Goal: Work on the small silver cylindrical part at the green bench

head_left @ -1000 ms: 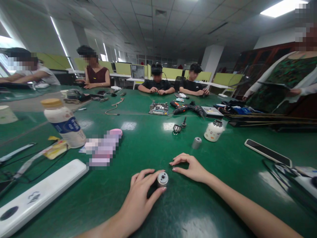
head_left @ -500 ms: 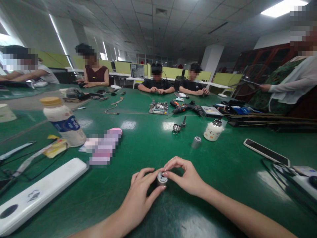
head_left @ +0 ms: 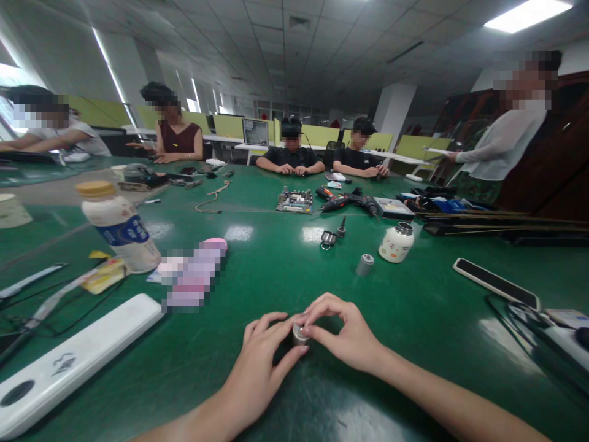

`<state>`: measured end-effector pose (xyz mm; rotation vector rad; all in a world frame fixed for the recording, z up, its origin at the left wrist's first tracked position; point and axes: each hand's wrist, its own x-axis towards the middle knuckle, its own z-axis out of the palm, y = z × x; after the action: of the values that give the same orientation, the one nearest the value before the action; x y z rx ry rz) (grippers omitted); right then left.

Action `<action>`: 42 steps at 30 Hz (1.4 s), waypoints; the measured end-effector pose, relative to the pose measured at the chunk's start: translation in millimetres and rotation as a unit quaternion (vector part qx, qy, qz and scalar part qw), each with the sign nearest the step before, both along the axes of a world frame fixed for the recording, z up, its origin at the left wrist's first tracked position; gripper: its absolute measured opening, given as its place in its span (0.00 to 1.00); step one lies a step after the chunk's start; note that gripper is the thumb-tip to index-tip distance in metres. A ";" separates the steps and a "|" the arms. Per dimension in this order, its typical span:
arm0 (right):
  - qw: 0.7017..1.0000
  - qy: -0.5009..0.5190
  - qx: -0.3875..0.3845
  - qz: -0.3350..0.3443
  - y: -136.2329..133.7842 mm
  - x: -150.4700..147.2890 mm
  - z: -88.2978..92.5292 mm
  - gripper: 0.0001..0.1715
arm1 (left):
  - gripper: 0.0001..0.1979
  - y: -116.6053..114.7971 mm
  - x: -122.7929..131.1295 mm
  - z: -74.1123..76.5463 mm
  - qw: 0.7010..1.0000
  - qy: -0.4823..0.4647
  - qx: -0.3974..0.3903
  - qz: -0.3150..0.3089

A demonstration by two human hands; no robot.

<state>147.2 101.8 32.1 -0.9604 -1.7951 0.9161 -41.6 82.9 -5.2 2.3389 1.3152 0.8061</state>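
Observation:
On the green table, a small silver metal cylinder stands upright, partly covered by my fingers. My left hand holds its side between thumb and fingers. From the other side, my right hand has thumb and fingertips pinched together on the cylinder's top; anything between them is too small or hidden to make out. A second silver cylinder of similar size stands farther off to the right. Beyond it are a small metal part with a ring and a dark-stemmed piece.
A white jar and a phone are on the right. Leftward lie a white power bank-like bar and a bottle. Farther back are a circuit board and power drills. Several people sit across; one stands right.
My right fingertips have shifted slightly down and left over the cylinder's top, covering more of it. My left hand stays in place. The person standing at right has moved farther back.

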 end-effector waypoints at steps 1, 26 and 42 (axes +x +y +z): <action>1.000 0.003 0.007 0.001 0.4 0.7 0.0 0.02 | 0.19 -0.2 0.1 0.6 1.000 0.000 -0.002 0.001; 1.000 -0.018 -0.006 -0.003 -0.8 -0.6 0.6 0.10 | 0.19 -2.0 -0.1 2.6 1.000 0.000 -0.016 0.001; 0.989 -0.118 -0.016 0.094 47.7 54.8 -27.1 0.12 | 0.21 -1.8 0.4 5.2 1.000 0.003 -0.024 0.009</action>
<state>202.0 149.4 5.0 -0.9649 -2.1041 0.9830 -41.2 81.1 0.0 2.2979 1.3445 0.7633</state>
